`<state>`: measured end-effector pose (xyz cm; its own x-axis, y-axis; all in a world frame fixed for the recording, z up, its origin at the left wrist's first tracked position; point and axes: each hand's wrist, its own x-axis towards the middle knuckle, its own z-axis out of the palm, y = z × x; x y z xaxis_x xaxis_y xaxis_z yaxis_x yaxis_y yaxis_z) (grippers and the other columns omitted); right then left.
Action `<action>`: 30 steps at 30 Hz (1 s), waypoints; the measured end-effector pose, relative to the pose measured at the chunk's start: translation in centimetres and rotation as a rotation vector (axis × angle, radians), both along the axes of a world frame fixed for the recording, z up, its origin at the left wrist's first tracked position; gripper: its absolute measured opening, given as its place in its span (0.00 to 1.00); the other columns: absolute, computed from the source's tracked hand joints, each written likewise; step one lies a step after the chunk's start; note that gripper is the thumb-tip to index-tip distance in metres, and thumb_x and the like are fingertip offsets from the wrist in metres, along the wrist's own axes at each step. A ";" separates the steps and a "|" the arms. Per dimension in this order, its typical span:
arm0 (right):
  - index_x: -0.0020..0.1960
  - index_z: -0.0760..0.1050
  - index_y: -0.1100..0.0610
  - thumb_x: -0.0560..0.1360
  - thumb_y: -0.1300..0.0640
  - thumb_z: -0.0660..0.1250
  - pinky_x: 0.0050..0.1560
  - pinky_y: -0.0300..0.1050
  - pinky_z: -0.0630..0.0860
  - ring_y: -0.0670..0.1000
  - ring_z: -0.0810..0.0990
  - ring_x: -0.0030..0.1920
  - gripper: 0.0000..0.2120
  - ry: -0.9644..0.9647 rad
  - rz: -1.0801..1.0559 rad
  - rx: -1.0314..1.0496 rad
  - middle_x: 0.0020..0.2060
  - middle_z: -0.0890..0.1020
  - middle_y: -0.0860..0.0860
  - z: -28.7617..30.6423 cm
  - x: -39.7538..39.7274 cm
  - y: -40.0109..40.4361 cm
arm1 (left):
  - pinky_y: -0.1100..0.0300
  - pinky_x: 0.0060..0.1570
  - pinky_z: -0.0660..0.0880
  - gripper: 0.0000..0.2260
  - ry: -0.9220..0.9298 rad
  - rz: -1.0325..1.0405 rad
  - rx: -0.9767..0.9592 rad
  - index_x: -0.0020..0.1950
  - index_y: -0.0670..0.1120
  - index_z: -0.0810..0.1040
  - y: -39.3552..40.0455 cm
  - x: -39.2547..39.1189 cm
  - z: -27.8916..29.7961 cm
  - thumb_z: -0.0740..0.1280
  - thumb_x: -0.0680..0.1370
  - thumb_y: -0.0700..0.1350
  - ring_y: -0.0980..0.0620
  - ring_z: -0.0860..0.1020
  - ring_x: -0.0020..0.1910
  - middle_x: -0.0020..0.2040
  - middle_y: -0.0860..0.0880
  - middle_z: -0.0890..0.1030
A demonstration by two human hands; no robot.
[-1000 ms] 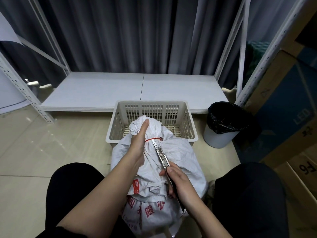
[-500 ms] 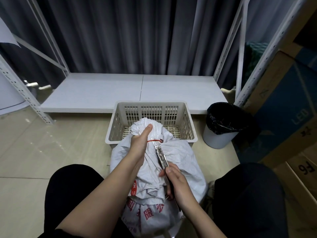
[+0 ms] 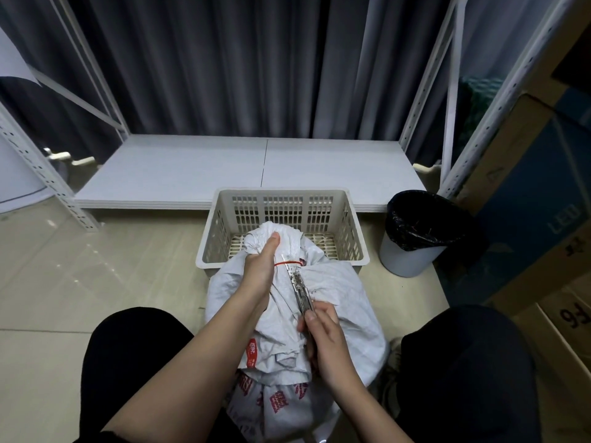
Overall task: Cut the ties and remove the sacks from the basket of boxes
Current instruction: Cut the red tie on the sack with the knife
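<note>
A white woven sack (image 3: 339, 302) with red print lies between my knees, its bunched neck resting on the near rim of a beige slatted plastic basket (image 3: 281, 215). A red tie (image 3: 287, 263) is wound around the neck. My left hand (image 3: 260, 266) grips the neck just below the tie, thumb pointing up. My right hand (image 3: 319, 337) holds a metal utility knife (image 3: 299, 289), whose blade tip touches the red tie. What the sack holds is hidden.
A grey bin with a black liner (image 3: 415, 238) stands to the right of the basket. Behind the basket lies a low white shelf board (image 3: 256, 167) in a white metal rack (image 3: 41, 164). Cardboard boxes (image 3: 537, 219) are stacked on the right. My dark-trousered knees flank the sack.
The knife blade has slid up along the sack's neck to the red tie. My left thumb has shifted slightly higher on the bunched neck.
</note>
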<state>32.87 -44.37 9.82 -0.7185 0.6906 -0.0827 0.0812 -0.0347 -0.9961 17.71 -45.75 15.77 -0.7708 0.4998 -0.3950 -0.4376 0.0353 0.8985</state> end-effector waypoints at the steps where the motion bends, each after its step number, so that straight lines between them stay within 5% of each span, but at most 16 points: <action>1: 0.33 0.76 0.50 0.76 0.49 0.62 0.24 0.30 0.63 0.41 0.68 0.26 0.14 0.024 0.000 -0.016 0.43 0.71 0.42 0.0 0.1 -0.1 | 0.60 0.51 0.67 0.16 0.001 0.012 0.003 0.61 0.46 0.74 0.1 0.0 0.0 0.64 0.78 0.54 0.57 0.75 0.46 0.52 0.53 0.75; 8: 0.37 0.74 0.57 0.77 0.53 0.62 0.22 0.30 0.62 0.41 0.67 0.23 0.12 0.054 -0.032 -0.087 0.44 0.70 0.46 0.0 0.1 -0.3 | 0.59 0.53 0.67 0.22 -0.018 0.060 -0.038 0.65 0.42 0.74 0.2 0.1 0.2 0.65 0.77 0.54 0.53 0.74 0.52 0.60 0.47 0.77; 11: 0.35 0.75 0.51 0.74 0.45 0.60 0.35 0.34 0.68 0.44 0.72 0.34 0.14 -0.018 -0.039 -0.019 0.44 0.70 0.45 0.4 -0.3 -0.3 | 0.60 0.51 0.66 0.22 0.011 0.072 -0.067 0.66 0.41 0.73 0.4 0.6 0.3 0.64 0.78 0.54 0.54 0.72 0.51 0.55 0.48 0.76; 15: 0.44 0.75 0.54 0.78 0.48 0.63 0.50 0.32 0.67 0.41 0.72 0.47 0.10 -0.104 -0.043 0.049 0.46 0.70 0.46 0.8 -0.4 -0.1 | 0.59 0.48 0.71 0.23 0.046 0.107 -0.137 0.62 0.40 0.76 0.6 1.1 0.5 0.64 0.77 0.57 0.49 0.78 0.51 0.54 0.45 0.81; 19: 0.39 0.64 0.42 0.75 0.48 0.66 0.41 0.33 0.66 0.40 0.70 0.40 0.11 -0.197 -0.082 0.209 0.39 0.69 0.41 1.8 -0.6 -0.2 | 0.60 0.36 0.71 0.19 0.057 0.083 -0.156 0.50 0.40 0.80 0.7 1.4 0.5 0.64 0.77 0.57 0.50 0.79 0.39 0.41 0.47 0.82; 23: 0.35 0.59 0.45 0.74 0.43 0.65 0.32 0.39 0.63 0.44 0.67 0.29 0.17 -0.262 -0.100 0.342 0.27 0.72 0.42 2.7 -0.8 0.3 | 0.60 0.31 0.68 0.16 0.052 0.097 -0.176 0.44 0.44 0.77 0.6 1.5 0.8 0.63 0.78 0.56 0.53 0.75 0.32 0.34 0.49 0.77; 30: 0.29 0.63 0.50 0.75 0.42 0.62 0.35 0.45 0.66 0.46 0.69 0.30 0.20 -0.368 -0.183 0.287 0.25 0.71 0.47 5.2 -1.8 0.6 | 0.61 0.27 0.63 0.16 0.083 0.107 -0.177 0.39 0.45 0.75 1.0 1.6 0.5 0.62 0.78 0.56 0.55 0.67 0.25 0.28 0.52 0.69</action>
